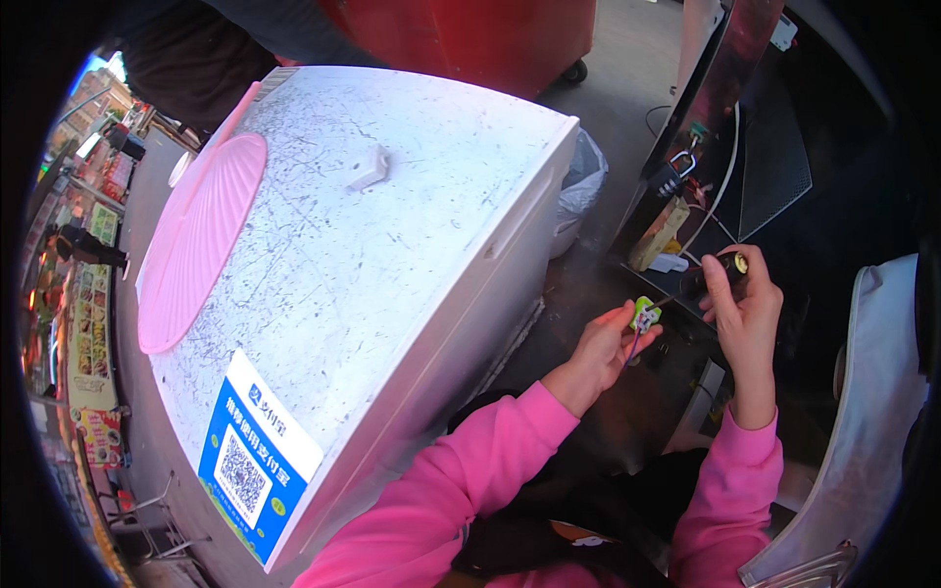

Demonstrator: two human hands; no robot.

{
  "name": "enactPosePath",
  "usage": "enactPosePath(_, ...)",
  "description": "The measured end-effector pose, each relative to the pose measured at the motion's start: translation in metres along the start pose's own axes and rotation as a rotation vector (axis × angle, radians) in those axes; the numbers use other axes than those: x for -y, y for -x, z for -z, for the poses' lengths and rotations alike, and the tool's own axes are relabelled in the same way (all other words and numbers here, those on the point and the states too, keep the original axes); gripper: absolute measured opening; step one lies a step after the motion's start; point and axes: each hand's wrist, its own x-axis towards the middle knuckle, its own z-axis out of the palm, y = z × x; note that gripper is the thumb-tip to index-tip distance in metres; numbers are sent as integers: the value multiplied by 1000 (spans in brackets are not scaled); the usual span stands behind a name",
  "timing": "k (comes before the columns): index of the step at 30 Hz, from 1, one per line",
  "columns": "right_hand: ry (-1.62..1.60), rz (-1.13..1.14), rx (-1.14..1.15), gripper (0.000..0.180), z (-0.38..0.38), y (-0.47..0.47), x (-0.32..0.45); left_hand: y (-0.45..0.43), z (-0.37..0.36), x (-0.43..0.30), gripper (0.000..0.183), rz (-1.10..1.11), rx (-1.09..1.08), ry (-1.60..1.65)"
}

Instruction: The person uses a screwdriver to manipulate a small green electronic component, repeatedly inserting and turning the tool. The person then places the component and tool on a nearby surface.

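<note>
My left hand pinches a small green-and-white electrical fitting between thumb and fingers, and a thin purplish wire hangs from it. In my right hand is a dark-handled screwdriver, its shaft pointing down to the left, with the tip at the fitting. Whether the tip sits in a screw cannot be told. On the scratched white chest top lies a small white plastic piece. A pink hand fan rests at the chest's far left edge.
A dark open cabinet at the right holds a combination padlock, a white cable and a wooden block. A bagged bin stands behind the chest. A red wheeled container is beyond. A printed payment sign hangs at the chest's near corner.
</note>
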Motion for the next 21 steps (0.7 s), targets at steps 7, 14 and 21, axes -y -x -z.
enactPosePath(7,202,207,-90,24,9,-4,23,0,0,-5,35,-54,144,105)
enactPosePath(14,-353,553,-208,7,-34,-17,123,-23,19,8,36,-108,115,266)
enactPosePath(21,90,855,289,21,-126,-60,203,-38,22,24,40,-129,218,244)
